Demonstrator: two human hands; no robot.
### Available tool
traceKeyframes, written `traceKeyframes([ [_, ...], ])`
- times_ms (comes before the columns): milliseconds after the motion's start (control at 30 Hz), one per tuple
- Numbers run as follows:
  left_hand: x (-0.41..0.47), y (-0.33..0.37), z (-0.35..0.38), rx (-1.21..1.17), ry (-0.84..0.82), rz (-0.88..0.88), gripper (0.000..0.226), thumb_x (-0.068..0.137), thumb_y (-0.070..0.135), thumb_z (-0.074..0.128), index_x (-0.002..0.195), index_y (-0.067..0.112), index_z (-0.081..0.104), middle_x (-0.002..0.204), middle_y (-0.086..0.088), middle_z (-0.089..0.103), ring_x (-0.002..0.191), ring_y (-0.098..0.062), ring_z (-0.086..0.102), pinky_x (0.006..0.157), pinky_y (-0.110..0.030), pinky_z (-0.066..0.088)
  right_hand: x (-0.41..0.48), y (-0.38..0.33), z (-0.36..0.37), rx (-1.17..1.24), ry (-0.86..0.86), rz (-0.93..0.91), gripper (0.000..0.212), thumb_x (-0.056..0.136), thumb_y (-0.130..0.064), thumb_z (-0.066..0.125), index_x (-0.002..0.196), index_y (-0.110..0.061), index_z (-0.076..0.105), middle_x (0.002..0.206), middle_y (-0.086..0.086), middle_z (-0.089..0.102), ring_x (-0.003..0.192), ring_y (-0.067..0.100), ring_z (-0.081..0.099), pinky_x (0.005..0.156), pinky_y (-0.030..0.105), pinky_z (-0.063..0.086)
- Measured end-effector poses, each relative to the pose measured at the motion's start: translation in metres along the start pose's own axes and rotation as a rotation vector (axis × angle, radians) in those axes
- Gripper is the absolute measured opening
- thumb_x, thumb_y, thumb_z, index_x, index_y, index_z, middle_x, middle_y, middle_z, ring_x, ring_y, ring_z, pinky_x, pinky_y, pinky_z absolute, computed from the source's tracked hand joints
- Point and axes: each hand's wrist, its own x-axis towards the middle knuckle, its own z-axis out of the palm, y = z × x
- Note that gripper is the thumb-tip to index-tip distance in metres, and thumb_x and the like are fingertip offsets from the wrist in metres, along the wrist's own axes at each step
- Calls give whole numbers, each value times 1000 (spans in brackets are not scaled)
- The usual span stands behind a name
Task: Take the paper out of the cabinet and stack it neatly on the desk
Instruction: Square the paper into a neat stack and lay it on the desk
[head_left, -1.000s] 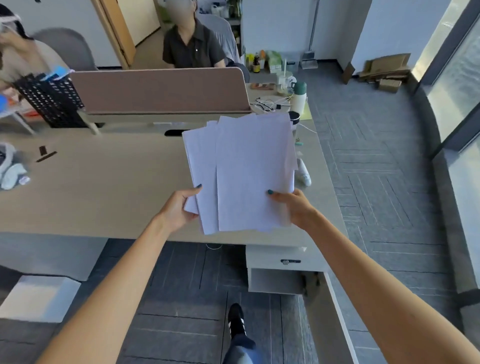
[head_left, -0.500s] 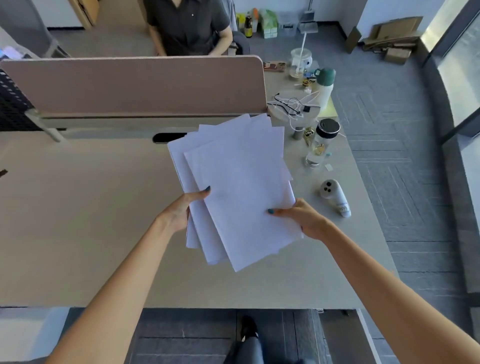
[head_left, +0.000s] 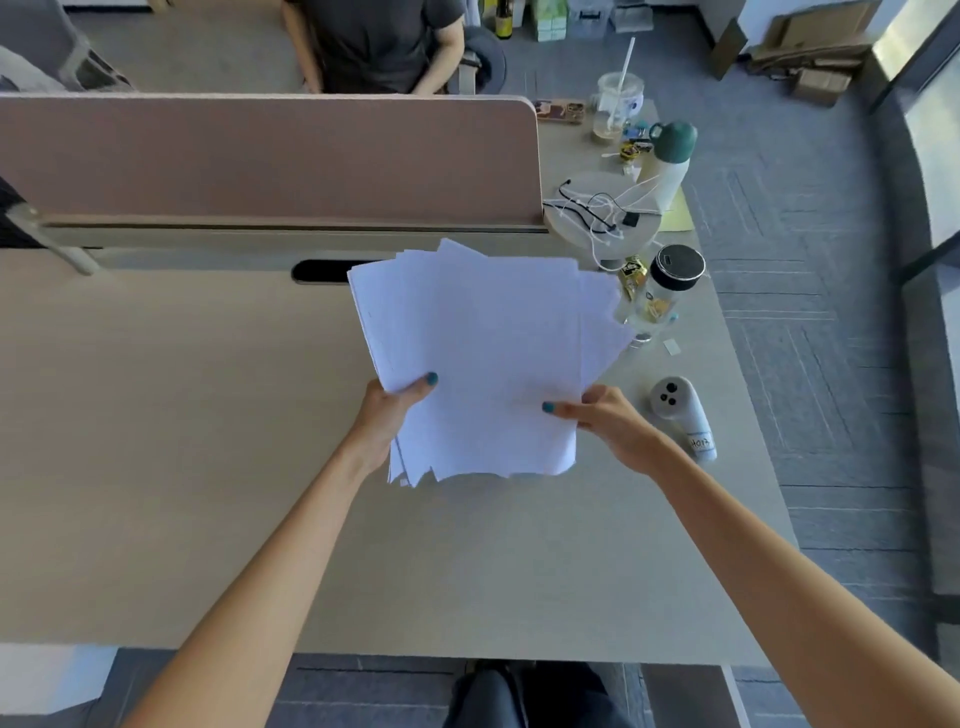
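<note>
Two hands (head_left: 395, 415) gripping paper (head_left: 483, 364) above desk (head_left: 156, 467)

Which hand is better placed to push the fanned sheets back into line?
The right hand, probably. The paper fans out mostly on its right side, close to that hand. The left hand pinches the lower left corner and can hold it as anchor above the desk.

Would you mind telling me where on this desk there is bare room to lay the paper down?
The desk is bare left of the paper, from the pink divider to the near edge, and beneath both hands. The right side is crowded: white remote, black-lidded jar, cables and green-capped bottle.
</note>
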Motion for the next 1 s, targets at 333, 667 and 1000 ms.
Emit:
traceKeyframes([
  [333,-3,-4,23,-52,93,137,23,85,4,71,102,19,69,101,3,75,91,-8,73,74,-21,57,8,-30,4,-50,170,-349,38,75,-5,66,112,1,59,102,14,67,91,18,64,80,37,55],
  [667,-5,10,14,-39,27,238,39,79,0,74,106,26,64,108,3,72,96,-8,70,75,-22,56,-9,-15,19,-57,232,-333,26,81,7,65,88,-17,63,82,4,65,70,3,62,67,24,53],
  [1000,-1,39,-8,136,-258,244,71,64,20,81,129,7,55,125,-11,67,112,-22,67,84,-29,54,-18,-46,-11,-22,-112,-289,53,75,5,73,123,-13,59,119,7,69,107,15,67,84,25,56],
])
